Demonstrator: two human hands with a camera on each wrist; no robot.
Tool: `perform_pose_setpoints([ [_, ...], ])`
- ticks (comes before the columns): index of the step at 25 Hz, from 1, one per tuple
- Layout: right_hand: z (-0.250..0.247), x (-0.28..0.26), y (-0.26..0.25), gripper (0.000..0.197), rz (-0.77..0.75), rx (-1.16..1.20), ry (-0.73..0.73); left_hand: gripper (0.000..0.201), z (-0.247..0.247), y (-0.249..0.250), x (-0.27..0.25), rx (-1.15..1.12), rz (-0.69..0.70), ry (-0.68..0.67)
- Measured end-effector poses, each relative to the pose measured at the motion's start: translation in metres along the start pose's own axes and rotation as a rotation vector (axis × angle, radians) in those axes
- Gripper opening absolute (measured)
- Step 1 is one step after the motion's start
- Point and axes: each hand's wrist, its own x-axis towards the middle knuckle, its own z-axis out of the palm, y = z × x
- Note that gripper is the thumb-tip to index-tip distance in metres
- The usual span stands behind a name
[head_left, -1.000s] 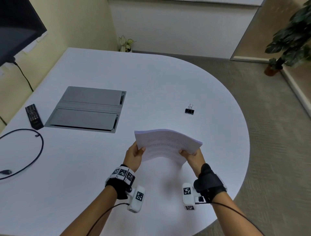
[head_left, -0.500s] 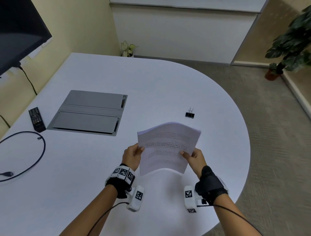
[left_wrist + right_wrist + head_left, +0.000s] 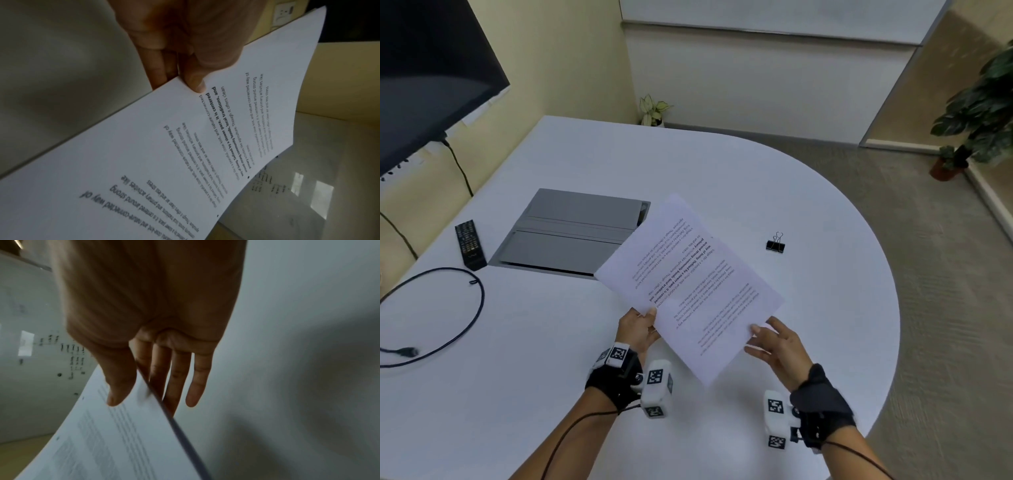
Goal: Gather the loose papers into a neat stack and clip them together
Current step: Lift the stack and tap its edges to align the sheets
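Stack of white printed paper sheets (image 3: 690,291) held up above the round white worktop (image 3: 756,178), tilted, printed side up, text upside down from the head view. Left edge of the stack pinched by the left hand (image 3: 638,330): thumb on the printed face beside a bold line of text, other fingers (image 3: 158,71) curled behind the sheets, as seen from the left wrist. Right edge of the stack taken by the right hand (image 3: 777,344): thumb on top of the page, fingers (image 3: 197,382) nearly straight below the edge, the stack's edge running between thumb and fingers. Right grip loose-looking; firm pinch or mere support: cannot tell. Sheet edges fairly well aligned along the right side, seen as one thin dark line from the right wrist.

Small black binder clip with silver wire handles (image 3: 775,244) lying on the worktop, to the right of the stack and apart from both hands.

Grey rectangular flip-lid panel (image 3: 565,233) set into the worktop at the left, its near right corner hidden behind the stack. Black remote control (image 3: 469,244) just left of the panel. Black looped cable (image 3: 465,318) lying near the remote. Dark wall-mounted screen (image 3: 424,75) at upper left.
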Motion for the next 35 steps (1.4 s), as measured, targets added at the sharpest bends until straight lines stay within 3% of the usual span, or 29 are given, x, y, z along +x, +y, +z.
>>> perform_pose_setpoints([
  [3, 0.026, -0.002, 0.01, 0.031, -0.009, 0.037, -0.055, 0.027, 0.009, -0.008, -0.004, -0.126, -0.079, -0.024],
  [6, 0.038, 0.001, 0.016, 0.032, -0.043, 0.139, 0.022, 0.027, 0.014, -0.017, -0.009, -0.195, -0.131, -0.068],
  [9, 0.03, 0.003, 0.015, 0.029, -0.048, 0.109, 0.052, 0.023, 0.008, -0.017, -0.009, -0.175, -0.129, -0.111],
  [13, 0.0, -0.004, 0.005, 0.036, -0.011, 0.095, 0.029, 0.022, -0.016, 0.001, 0.003, -0.172, -0.081, -0.064],
  [16, -0.027, -0.011, -0.003, 0.051, 0.063, 0.087, -0.001, 0.023, -0.034, 0.015, 0.013, -0.046, -0.06, -0.029],
  [24, -0.044, -0.015, -0.007, 0.024, 0.152, -0.085, -0.031, 0.025, -0.016, 0.015, 0.016, 0.437, -0.096, -0.235],
  [27, -0.04, -0.007, -0.003, 0.028, 0.068, -0.2, 0.061, 0.03, -0.009, 0.009, 0.017, 0.491, -0.011, -0.23],
  [30, -0.038, -0.001, -0.009, 0.028, -0.062, -0.235, 0.179, 0.036, -0.005, 0.01, 0.018, 0.491, 0.172, -0.203],
  [35, -0.042, 0.004, -0.018, 0.019, -0.154, -0.229, 0.231, 0.025, -0.005, 0.009, 0.009, 0.532, 0.316, -0.211],
])
